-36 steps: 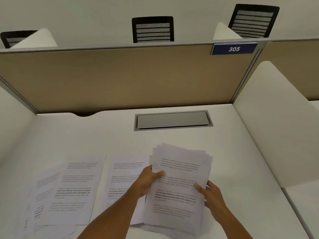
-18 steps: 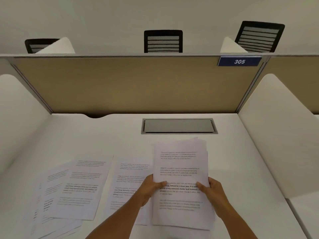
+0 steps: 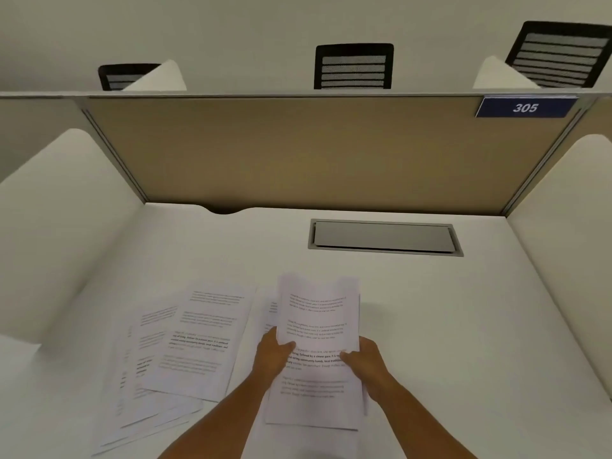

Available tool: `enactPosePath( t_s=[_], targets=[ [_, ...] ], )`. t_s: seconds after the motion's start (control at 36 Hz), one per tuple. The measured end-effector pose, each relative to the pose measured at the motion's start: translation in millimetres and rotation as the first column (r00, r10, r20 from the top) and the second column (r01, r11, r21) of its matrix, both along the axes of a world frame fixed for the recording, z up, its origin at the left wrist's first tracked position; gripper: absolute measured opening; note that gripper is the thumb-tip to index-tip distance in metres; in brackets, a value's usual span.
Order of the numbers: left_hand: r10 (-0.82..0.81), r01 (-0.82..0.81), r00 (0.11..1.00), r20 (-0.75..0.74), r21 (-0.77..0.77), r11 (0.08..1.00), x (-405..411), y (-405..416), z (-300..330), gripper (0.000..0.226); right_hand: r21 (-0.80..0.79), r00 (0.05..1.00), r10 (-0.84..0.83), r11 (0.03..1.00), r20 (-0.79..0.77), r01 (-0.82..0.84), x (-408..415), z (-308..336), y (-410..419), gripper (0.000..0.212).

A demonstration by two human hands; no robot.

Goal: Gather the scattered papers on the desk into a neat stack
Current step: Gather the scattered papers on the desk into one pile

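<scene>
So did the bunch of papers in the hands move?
Yes. The held stack has shifted left: it sat right below the grey desk hatch, and now its top is under the hatch's left end, closer to the loose sheets.

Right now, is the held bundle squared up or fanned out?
Mostly squared. The bundle, gripped by the left hand and right hand, shows aligned side edges; only its top edge looks ragged.

A white desk fills the lower frame, walled by white side dividers at the left and right edges. A tan fabric partition spans the middle, with a blue sign reading 305 at its upper right. A grey cable hatch sits in the desktop. Three black mesh chair backs show above the partition against a plain pale wall.
</scene>
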State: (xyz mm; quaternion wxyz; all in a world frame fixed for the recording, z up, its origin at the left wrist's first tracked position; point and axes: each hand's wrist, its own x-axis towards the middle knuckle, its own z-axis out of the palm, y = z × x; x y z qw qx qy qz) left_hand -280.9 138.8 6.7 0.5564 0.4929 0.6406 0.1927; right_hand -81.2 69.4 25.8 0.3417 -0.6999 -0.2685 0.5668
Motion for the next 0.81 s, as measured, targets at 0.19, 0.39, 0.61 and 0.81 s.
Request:
enactPosePath(
  t_s=[0.19, 0.39, 0.61, 0.81],
  targets=[
    [-0.021, 0.021, 0.990, -0.141, -0.006, 1.000, -17, 10, -9, 0.046, -0.047, 0.998, -0.006, 0.999, 0.064, 0.009, -35, -15, 17, 0.028],
    [-0.101, 0.086, 0.950, -0.297, -0.063, 0.994, -30, 21, -35, 0.050, -0.085, 0.965, 0.008, 0.996, 0.263, 0.014, -70, -34, 31, 0.023],
    [-0.162, 0.117, 0.832, -0.530, -0.119, 0.986, -29, 30, -47, 0.051, -0.316, 0.848, 0.159, 0.949, 0.505, 0.011, -87, -52, 33, 0.038],
    [-0.141, 0.096, 0.867, -0.478, -0.117, 0.989, -32, 31, -48, 0.049, -0.387, 0.847, 0.161, 0.920, 0.507, 0.057, -89, -53, 40, 0.048]
  ],
)
